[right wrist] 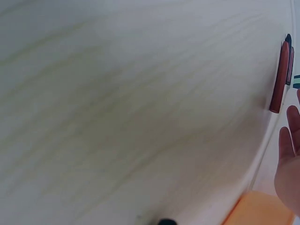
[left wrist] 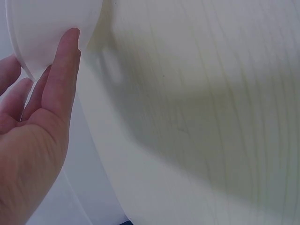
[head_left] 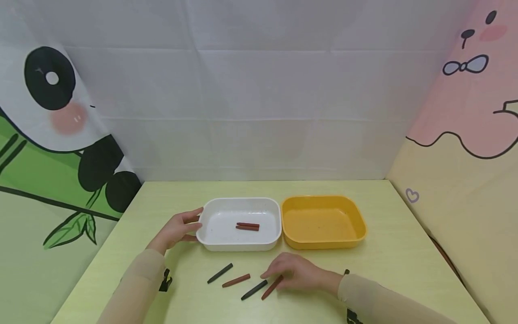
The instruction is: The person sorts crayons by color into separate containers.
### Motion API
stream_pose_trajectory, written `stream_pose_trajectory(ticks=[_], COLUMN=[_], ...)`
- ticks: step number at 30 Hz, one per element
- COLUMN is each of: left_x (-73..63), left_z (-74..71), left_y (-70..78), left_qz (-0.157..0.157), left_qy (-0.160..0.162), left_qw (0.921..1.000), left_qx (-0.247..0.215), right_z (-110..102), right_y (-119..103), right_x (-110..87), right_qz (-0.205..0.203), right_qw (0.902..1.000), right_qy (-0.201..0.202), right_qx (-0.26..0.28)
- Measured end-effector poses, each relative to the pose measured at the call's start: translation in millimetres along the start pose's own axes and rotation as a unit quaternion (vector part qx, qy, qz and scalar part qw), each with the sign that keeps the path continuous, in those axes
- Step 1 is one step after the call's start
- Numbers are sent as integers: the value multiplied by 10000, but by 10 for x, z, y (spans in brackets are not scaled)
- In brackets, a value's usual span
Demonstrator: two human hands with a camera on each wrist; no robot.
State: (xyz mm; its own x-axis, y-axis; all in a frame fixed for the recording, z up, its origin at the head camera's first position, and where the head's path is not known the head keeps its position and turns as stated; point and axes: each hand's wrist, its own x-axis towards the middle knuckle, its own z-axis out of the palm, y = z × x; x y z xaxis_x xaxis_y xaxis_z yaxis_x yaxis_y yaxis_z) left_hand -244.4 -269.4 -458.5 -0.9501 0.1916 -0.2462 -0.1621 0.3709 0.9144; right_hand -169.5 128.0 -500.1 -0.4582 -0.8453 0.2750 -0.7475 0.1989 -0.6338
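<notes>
My left hand point(head_left: 180, 229) rests its fingers on the left end of a white tray point(head_left: 238, 247); in the left wrist view a nearly straight finger point(left wrist: 63, 70) lies along the tray's outer wall. Inside the tray lie two reddish-brown crayons point(head_left: 247, 226) side by side. My right hand point(head_left: 297, 271) hovers low over the table, its fingertips close to a reddish-brown crayon point(head_left: 272, 288) and a black crayon point(head_left: 254, 290). The right wrist view shows that red-brown crayon point(right wrist: 280, 79) lying apart from the fingers. Another black crayon point(head_left: 220, 273) and reddish-brown crayon point(head_left: 236, 281) lie further left.
A yellow tray point(head_left: 323, 245) stands just right of the white one, almost against it. Both sit on a pale wood-grain table point(head_left: 182, 288). White cloth point(head_left: 259, 112) hangs behind the table, with printed cartoon cloths on both sides.
</notes>
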Motion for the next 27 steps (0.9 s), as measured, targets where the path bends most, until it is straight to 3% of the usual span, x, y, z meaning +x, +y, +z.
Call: stream_pose_trajectory(ticks=[11,27], left_x=[7,6], left_z=[6,-7], left_y=[17,-13], left_qz=[-61,8], left_qy=[-10,-56], left_qw=[10000,10000], left_qx=[-15,-73], right_z=[64,119], right_y=[18,49], right_x=[-67,-61], right_qz=[548,368], right_qw=[9980,9993], right_qy=[-158,72], right_qx=[261,83])
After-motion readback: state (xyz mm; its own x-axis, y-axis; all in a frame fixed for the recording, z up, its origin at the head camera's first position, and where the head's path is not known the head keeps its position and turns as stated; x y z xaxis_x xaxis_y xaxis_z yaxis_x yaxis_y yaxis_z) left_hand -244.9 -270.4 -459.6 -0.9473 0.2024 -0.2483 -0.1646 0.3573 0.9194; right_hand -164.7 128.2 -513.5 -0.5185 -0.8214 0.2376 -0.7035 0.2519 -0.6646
